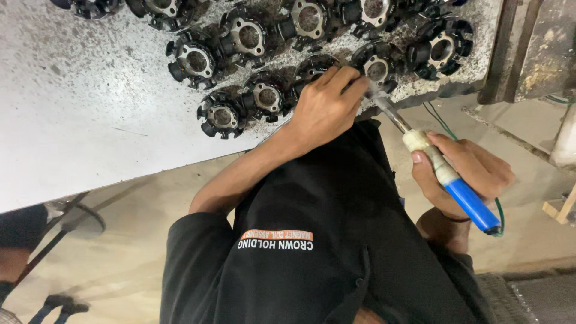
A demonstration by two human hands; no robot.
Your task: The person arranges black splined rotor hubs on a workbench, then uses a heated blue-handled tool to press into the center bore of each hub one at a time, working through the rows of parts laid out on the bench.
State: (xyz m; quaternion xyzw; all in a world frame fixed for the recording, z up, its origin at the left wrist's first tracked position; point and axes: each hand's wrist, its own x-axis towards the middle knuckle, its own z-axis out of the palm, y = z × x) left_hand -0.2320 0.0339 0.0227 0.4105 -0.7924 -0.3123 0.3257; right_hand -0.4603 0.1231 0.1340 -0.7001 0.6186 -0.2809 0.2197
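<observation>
Nearest the camera is the person's black shirt, which fills the lower middle of the view and carries a band of printed lettering. Just beyond it on the right, the right hand is wrapped around a soldering iron with a blue grip end and a cream, tape-wound middle; its metal shaft runs up and to the left toward the table edge, and a thin green wire trails past the hand. Farther on, the left hand rests at the near edge of the white table, fingers curled and pinched together right where the iron's tip arrives, above a black ring-shaped coil part that the hand partly hides; whether the fingers pinch something small cannot be told. Beyond the hand, on the far half of the table, lie about a dozen more black coil rings with metal centres, loose on the bare top and close together, some touching, with dark grit scattered around them. No tray or box holds them.
</observation>
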